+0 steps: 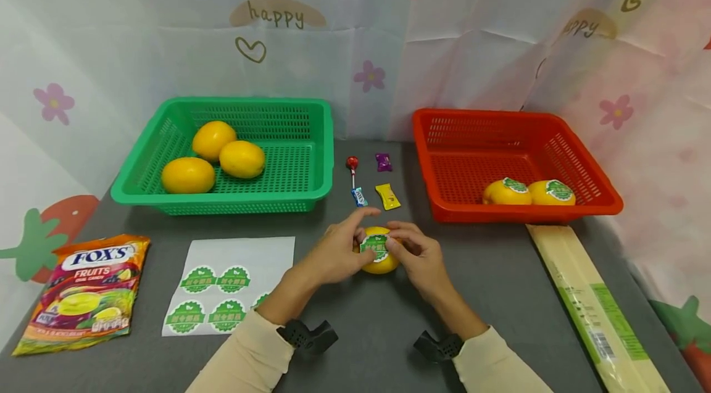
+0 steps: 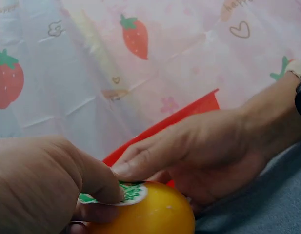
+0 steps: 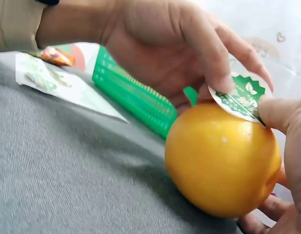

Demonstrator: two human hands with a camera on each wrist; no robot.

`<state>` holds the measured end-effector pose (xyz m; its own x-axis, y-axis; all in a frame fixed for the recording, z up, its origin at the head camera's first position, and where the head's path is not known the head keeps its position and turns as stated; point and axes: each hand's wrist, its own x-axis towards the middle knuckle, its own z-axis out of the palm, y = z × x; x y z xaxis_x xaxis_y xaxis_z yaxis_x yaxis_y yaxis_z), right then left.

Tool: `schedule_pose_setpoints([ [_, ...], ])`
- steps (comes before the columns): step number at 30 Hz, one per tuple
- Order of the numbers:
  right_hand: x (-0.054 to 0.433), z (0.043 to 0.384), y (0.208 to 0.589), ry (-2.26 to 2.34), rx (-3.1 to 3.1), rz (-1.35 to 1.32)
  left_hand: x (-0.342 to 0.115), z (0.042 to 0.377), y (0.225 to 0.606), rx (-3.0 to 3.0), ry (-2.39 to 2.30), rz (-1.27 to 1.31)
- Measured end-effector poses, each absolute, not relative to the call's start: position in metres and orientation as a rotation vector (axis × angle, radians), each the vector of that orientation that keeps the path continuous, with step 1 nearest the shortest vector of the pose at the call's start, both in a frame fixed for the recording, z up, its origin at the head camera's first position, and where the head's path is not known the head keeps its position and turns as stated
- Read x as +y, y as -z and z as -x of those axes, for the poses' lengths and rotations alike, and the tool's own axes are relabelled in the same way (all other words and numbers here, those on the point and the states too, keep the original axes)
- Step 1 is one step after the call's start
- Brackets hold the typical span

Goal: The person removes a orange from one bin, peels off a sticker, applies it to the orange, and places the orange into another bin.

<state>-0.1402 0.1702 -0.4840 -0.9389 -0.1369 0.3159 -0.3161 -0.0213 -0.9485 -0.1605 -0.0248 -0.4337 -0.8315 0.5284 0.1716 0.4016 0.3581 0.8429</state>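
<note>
Grey counter point(image 1: 378, 343), all the action mid-way across!
Green basket point(image 1: 222, 199) in its back-left corner, red basket point(image 1: 472, 214) back-right; between the side edges, left hand point(image 1: 339, 254) and right hand point(image 1: 423, 256), fingers part-curled, grip the yellow fruit point(image 3: 221, 163), thumbs on its green sticker point(image 3: 240, 97).

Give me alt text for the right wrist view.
Left hand and right hand hold a green-and-white scalloped sticker at the top of a yellow-orange fruit; beyond are a green plastic basket and a white sticker sheet.
</note>
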Motion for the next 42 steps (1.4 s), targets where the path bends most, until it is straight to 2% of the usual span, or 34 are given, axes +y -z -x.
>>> schedule_pose_setpoints([
  [13, 0.164, 0.138, 0.468, -2.397, -1.976, -0.118, -0.021, 0.158, 0.442, 2.659, -1.192, -0.699],
  [24, 0.165, 0.138, 0.472, -2.164, -2.136, -0.296, -0.016, 0.16, 0.469, 2.49, -1.539, -0.663],
  [35, 0.158, 0.137, 0.47, -1.99, -2.172, -0.297, -0.017, 0.161, 0.474, 2.448, -1.635, -0.631],
  [42, 0.15, 0.125, 0.446, -1.921, -2.224, -0.249, -0.014, 0.16, 0.478, 2.463, -1.688, -0.682],
])
